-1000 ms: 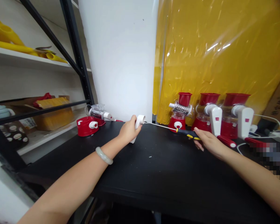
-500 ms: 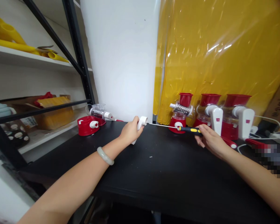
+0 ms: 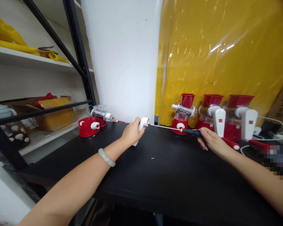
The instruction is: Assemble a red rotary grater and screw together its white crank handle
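My left hand [image 3: 131, 131] is closed around a white plastic crank handle [image 3: 144, 122], its round end facing right. My right hand [image 3: 211, 138] grips the dark handle of a screwdriver [image 3: 190, 131] held level. The long thin shaft runs left, and its tip meets the round end of the white part; whether a screw sits inside is hidden. Behind the shaft stands a red rotary grater [image 3: 180, 124] with a clear body and a metal drum.
Two more red graters [image 3: 212, 100] [image 3: 241, 101] with white cranks stand at the right. A red grater base [image 3: 88, 127] and a grater lacking its hopper [image 3: 100, 114] are at the back left of the black table [image 3: 155, 175]. Shelving [image 3: 81, 56] rises at the left.
The screwdriver handle has turned about its axis, so its yellow patches no longer face me. My right-hand fingers have shifted slightly; the left hand has stayed in place.
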Available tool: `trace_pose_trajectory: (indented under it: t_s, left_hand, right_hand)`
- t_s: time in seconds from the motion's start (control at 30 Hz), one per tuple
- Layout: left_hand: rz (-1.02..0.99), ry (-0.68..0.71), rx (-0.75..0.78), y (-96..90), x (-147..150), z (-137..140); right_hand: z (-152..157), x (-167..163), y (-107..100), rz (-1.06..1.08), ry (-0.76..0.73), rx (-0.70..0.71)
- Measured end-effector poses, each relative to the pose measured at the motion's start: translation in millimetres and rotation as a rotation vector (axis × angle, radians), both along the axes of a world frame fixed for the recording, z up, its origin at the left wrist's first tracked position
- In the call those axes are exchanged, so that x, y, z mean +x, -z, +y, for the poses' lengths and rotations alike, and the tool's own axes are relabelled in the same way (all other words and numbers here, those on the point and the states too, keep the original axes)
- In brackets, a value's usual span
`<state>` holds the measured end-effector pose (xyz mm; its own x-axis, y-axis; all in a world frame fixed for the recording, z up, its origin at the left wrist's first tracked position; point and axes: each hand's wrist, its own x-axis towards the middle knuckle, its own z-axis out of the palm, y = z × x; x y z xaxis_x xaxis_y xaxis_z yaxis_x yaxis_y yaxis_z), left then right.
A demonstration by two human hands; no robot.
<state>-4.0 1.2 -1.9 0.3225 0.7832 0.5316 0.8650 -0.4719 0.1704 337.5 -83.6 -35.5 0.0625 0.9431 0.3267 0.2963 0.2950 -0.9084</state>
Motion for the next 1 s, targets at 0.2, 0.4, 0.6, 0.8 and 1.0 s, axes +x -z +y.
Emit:
trace_pose_trajectory:
  t_s: [0.2,0.4,0.6,0.8,1.0]
  left_hand:
    - [0.008,-0.029,0.002,0.0,-1.5,3.0]
    - [0.014,-0.020,0.008,0.4,-0.8,2.0]
    - [0.016,-0.030,-0.011,0.9,-1.1,2.3]
    - [0.013,-0.035,-0.012,0.2,-1.6,2.9]
    - [0.004,-0.005,-0.016,0.3,0.1,0.2]
  right_hand:
    - [-4.2,-5.6,-2.9,0.250,-0.099,-0.002]
    - [-6.3,-6.7,-6.7,0.018,0.013,0.026]
    - [-5.9,-9.5,-4.4,0.256,-0.061,0.030]
    - [-6.9,-7.3,-4.9,0.058,-0.032,0.043]
    - [-0.7,-6.8,-1.4,0.098,0.038,0.047]
